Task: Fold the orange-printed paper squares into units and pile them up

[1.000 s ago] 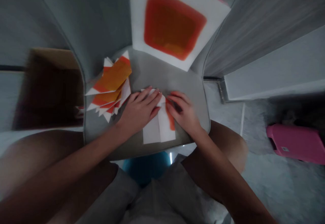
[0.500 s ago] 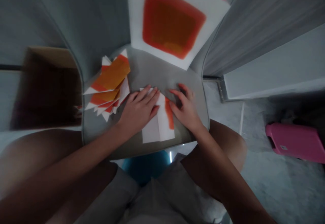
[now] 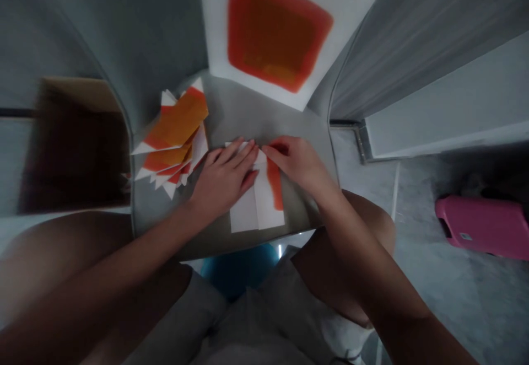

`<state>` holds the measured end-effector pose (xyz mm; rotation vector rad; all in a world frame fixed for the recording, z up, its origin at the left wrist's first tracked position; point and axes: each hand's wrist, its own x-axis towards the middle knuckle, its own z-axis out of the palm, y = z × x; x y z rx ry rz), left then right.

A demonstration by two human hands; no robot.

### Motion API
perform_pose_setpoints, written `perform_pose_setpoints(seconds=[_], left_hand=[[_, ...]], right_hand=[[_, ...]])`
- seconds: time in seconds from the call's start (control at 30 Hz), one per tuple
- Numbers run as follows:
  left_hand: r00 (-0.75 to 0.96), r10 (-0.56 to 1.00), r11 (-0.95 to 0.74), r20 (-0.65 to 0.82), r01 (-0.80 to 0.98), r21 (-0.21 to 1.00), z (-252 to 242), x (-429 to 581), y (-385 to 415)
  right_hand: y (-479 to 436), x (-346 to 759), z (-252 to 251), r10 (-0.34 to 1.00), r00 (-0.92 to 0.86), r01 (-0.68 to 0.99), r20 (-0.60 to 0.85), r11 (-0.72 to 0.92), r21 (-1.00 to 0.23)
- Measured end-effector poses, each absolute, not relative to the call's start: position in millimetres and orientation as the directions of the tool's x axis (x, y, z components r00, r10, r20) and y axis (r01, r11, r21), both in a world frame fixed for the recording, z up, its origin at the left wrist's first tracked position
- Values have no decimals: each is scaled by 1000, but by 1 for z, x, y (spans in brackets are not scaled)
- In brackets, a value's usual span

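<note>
Pressing flat on the folded paper (image 3: 243, 210) in the head view, the left hand (image 3: 223, 180) lies palm down over its upper left part, with the fingers outstretched and close together, gripping nothing. The right hand (image 3: 300, 164) is at the upper right edge of that paper, its thumb and forefinger drawn together near the corner; whether they pinch the paper cannot be told. The paper rests near the front of a grey seat (image 3: 243, 103), white with a crease down its middle and an orange band along its right side. Left of the left hand, a fanned pile of folded papers (image 3: 177, 122), orange and white with pointed corners, sits on the seat. Beyond the hands, a large white sheet with an orange square (image 3: 279, 37) stands tilted toward the back of the seat. A cardboard box (image 3: 78, 92) is to the left, and a pink object (image 3: 483, 226) is on the floor (image 3: 430, 293) to the right.
</note>
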<state>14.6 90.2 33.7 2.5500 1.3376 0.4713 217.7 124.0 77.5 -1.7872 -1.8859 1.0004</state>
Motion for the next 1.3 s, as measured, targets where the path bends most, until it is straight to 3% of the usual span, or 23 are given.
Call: perform_pose_setpoints(seconds=[0.13, 0.37, 0.5, 0.63, 0.8, 0.97, 1.13, 1.3], left_hand=[[536, 826, -560, 173, 753, 346, 35, 13, 91], [522, 835, -544, 177, 729, 415, 34, 11, 93], [442, 866, -491, 233, 665, 563, 46, 5, 100], [407, 868, -491, 284, 617, 615, 66, -6, 105], [453, 890, -301, 43, 516, 802, 76, -15, 104], [493, 870, -279, -9, 507, 816, 72, -12, 113], [628, 751, -187, -206, 501, 845, 76, -14, 120], [661, 695, -141, -282, 511, 848, 81, -17, 113]], right_hand=[[136, 216, 80, 944, -118, 772, -308, -108, -627], [131, 218, 80, 911, -216, 717, -352, -96, -691], [126, 224, 81, 900, -262, 592, -348, -135, -795], [117, 230, 82, 843, -363, 441, -398, -221, -870], [105, 233, 82, 813, -397, 399, -425, -264, -878], [103, 235, 86, 766, -454, 385, -455, -292, -876], [104, 234, 87, 741, -490, 366, -459, -303, -880], [103, 236, 93, 689, -547, 413, -475, -271, -869]])
